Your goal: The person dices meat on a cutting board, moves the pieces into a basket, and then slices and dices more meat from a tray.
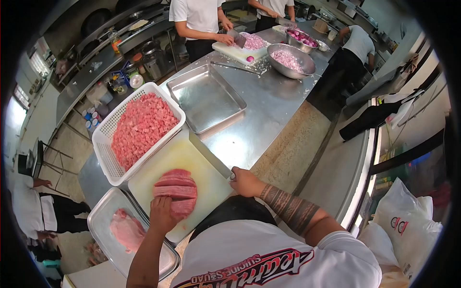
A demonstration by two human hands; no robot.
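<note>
My right hand is closed round the handle of a large knife, whose broad blade lies along the right edge of the cutting board. On the board sits a slab of raw meat, with cuts running across it. The fingers of my left hand grip its near left side; the fingertips press on the meat and are partly hidden. The blade is apart from the meat. Just beyond the board, a white perforated basket is heaped with diced raw meat.
A metal tray lies on the steel table. Left of me, another tray holds a raw piece of meat. Farther off, a person chops onions near a steel bowl. Other people stand around the kitchen.
</note>
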